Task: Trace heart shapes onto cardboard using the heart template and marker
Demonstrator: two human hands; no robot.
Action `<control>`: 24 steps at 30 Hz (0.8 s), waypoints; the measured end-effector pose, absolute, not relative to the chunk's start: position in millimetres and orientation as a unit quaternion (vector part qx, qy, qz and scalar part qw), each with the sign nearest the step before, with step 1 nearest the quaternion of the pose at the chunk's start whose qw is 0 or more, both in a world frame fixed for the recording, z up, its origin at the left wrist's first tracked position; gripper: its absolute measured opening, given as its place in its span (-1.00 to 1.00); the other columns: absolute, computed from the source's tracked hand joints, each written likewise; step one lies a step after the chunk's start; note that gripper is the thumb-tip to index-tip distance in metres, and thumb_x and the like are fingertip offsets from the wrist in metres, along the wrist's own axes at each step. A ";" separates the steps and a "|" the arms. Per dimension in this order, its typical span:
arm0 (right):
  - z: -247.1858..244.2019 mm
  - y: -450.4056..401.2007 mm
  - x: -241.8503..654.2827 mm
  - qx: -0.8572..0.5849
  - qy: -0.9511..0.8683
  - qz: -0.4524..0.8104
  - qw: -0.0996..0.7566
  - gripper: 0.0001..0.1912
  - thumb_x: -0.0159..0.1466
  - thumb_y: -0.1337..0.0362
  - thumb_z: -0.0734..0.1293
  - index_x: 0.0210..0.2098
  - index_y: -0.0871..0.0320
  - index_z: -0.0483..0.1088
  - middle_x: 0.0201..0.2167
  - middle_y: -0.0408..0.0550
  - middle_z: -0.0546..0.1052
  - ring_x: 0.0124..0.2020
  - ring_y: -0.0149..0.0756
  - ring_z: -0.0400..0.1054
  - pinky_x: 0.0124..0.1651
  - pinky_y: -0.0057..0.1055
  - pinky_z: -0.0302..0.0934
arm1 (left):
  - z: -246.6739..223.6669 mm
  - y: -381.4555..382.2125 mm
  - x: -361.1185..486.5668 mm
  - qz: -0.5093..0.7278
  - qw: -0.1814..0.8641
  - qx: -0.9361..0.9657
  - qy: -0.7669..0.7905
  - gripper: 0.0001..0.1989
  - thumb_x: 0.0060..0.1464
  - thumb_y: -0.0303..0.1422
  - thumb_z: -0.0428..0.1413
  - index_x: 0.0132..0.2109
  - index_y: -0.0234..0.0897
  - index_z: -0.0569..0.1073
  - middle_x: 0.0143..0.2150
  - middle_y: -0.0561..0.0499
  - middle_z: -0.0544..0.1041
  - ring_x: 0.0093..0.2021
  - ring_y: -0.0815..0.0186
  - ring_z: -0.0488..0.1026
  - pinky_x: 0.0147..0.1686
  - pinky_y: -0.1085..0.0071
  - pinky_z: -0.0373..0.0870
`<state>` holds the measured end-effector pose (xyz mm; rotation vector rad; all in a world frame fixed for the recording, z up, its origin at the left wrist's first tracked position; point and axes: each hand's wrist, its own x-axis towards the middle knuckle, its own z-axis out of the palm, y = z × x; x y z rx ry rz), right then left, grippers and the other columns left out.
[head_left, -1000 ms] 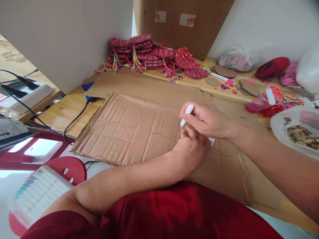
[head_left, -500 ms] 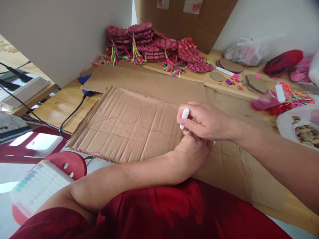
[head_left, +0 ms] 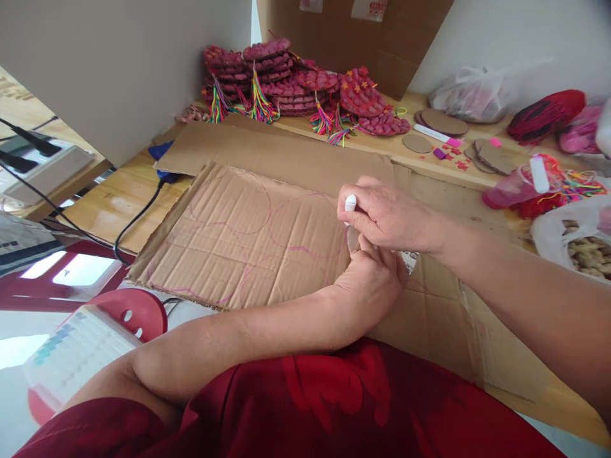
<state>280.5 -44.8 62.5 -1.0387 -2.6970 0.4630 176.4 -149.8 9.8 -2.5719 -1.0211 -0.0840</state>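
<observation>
My right hand (head_left: 382, 213) is closed around a white marker (head_left: 351, 202), held nearly upright over the right end of a corrugated cardboard sheet (head_left: 224, 248). The marker's tip is hidden behind my fingers. Just below it, my left hand (head_left: 372, 280) has bent fingers gathered on a pale piece with a curved edge (head_left: 352, 239), of which only a sliver shows. A bit of white printed surface (head_left: 410, 261) sticks out past its knuckles. Several purple round outlines (head_left: 305, 248) are drawn on the creased sheet. My hands touch or nearly touch each other.
More flat cardboard (head_left: 296, 149) lies beneath and behind. Pink tasselled discs (head_left: 286, 83) are stacked at the back. Cut cardboard discs (head_left: 443, 122), another marker (head_left: 434, 135) and a bag of nuts or shells (head_left: 589, 254) sit right. A marker case (head_left: 86, 356) rests on a red stool (head_left: 147, 315).
My right hand with the marker has moved slightly up and away from my left hand. More of the curved edge and the printed bit now shows. My left hand has barely moved.
</observation>
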 end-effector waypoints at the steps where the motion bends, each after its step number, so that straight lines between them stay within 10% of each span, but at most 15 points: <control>1: 61.8 -43.8 281.3 -0.355 -0.915 0.157 0.115 -0.83 0.41 0.22 0.18 -0.31 0.09 0.30 -0.36 0.01 0.53 -0.22 -0.14 0.30 -0.10 -0.23 0.10 | 9.1 -149.6 176.9 -0.030 0.181 -0.913 -0.365 -0.55 0.36 -0.53 -0.06 0.30 -0.48 0.47 -0.02 -0.36 0.65 -0.26 0.14 0.63 -0.45 0.40 0.38; 14: 67.0 -70.1 279.9 -0.309 -0.916 0.243 0.078 -0.81 0.44 0.23 0.16 -0.33 0.07 0.25 -0.39 -0.05 0.49 -0.30 -0.23 0.26 -0.19 -0.31 0.07 | 23.2 -149.9 175.2 0.005 0.172 -0.918 -0.357 -0.44 0.24 -0.68 -0.07 0.30 -0.41 0.50 0.34 -0.28 0.48 0.18 -0.11 0.52 0.02 0.03 0.53; 24: 62.3 -38.4 288.9 -0.387 -0.895 0.174 0.135 -0.85 0.40 0.25 0.20 -0.33 0.07 0.27 -0.34 -0.01 0.53 -0.24 -0.16 0.31 -0.14 -0.24 0.11 | 12.6 -149.3 178.9 -0.016 0.179 -0.912 -0.370 -0.56 0.41 -0.50 -0.09 0.32 -0.47 0.43 0.16 -0.44 0.58 0.06 -0.10 0.64 -0.36 0.36 0.50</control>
